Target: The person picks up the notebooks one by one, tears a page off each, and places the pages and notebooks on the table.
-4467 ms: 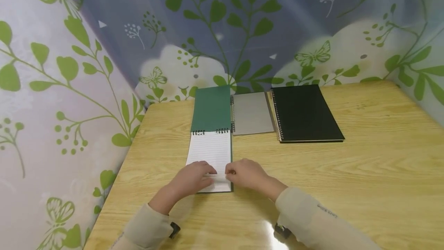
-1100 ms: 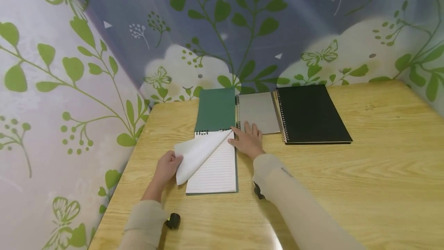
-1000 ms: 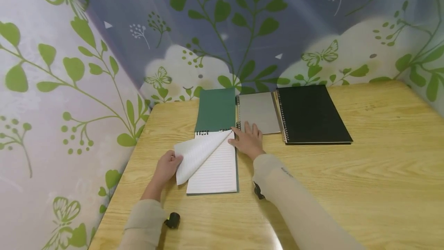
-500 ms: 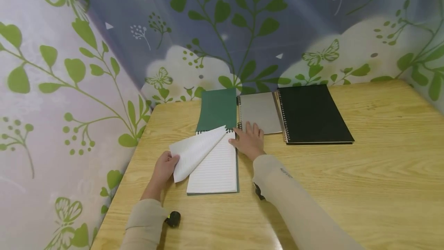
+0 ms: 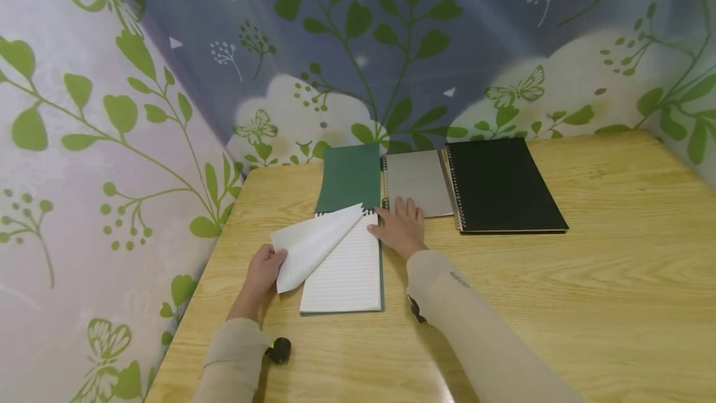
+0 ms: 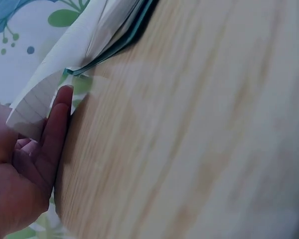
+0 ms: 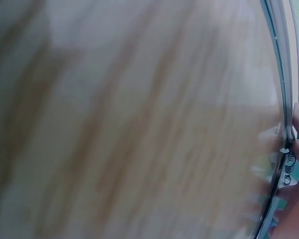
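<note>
A green spiral notebook (image 5: 352, 176) lies with its cover flipped back and a lined page (image 5: 344, 285) exposed. My left hand (image 5: 264, 271) pinches the left side of a loosened paper sheet (image 5: 313, 244), which slants across the notebook. That sheet's upper corner reaches the spiral, where the right-hand coils show bare. In the left wrist view, the sheet's curled corner (image 6: 32, 112) sits between thumb and fingers. With fingers spread, my right hand (image 5: 404, 229) rests at the notebook's upper right edge and on the grey notebook (image 5: 416, 173). The right wrist view shows only part of that hand (image 7: 296, 204).
A large black spiral notebook (image 5: 503, 185) lies to the right of the grey one. All the notebooks are on a wood-grain table (image 5: 559, 303). A leaf-patterned wall covering (image 5: 347, 36) rises behind and at the left.
Both hands were low on the flat page earlier. Since then my left hand has drawn the sheet leftward, its upper corner coming off the right coils. My right hand moved up to the spiral.
</note>
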Tool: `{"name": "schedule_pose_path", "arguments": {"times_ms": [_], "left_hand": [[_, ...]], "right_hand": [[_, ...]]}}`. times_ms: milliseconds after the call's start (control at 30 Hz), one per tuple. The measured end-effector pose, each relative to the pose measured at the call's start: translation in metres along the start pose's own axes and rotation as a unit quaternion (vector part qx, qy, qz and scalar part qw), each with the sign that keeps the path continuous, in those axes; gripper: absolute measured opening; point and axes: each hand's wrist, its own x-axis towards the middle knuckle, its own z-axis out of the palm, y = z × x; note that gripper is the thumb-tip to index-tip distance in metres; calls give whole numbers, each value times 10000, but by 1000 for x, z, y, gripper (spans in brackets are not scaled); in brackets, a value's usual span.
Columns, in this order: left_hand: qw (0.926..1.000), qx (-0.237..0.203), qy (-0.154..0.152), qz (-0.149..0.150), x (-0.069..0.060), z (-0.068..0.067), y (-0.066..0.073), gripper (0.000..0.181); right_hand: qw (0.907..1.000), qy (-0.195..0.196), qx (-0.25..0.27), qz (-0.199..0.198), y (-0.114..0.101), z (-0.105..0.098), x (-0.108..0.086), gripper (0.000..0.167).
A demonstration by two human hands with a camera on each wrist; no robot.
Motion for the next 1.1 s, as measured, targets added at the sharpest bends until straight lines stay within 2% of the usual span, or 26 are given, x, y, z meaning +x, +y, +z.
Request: {"name": "schedule_pose_path", "arguments": {"times_ms": [167, 267, 367, 500, 567, 700, 867, 1100], "left_hand": [[9996, -148, 70, -230, 3, -2, -5, 28], [9994, -236, 53, -243, 6, -3, -5, 30], [9998, 19, 166, -64, 9, -8, -8, 28], [9970, 571, 470, 240, 6, -24, -10, 25], [9957, 673, 588, 254, 1, -32, -10, 24], [9958, 590, 671, 209, 1, -41, -15, 28], [9970, 450, 620, 132, 3, -42, -18, 37], [9962, 467, 734, 29, 7, -45, -26, 39]], "right_hand": [[9999, 33, -95, 14, 1, 1, 0, 60], [9998, 95, -152, 34, 2, 2, 0, 60], [9998, 99, -152, 19, 2, 2, -1, 60], [9999, 38, -101, -10, 0, 3, -1, 61], [9999, 19, -102, -14, 0, 4, -1, 61], [9999, 39, -92, 16, 1, 1, -1, 60], [10000, 34, -90, 11, 2, 0, -1, 60], [10000, 66, -5, -23, -1, 3, -1, 60]]}}
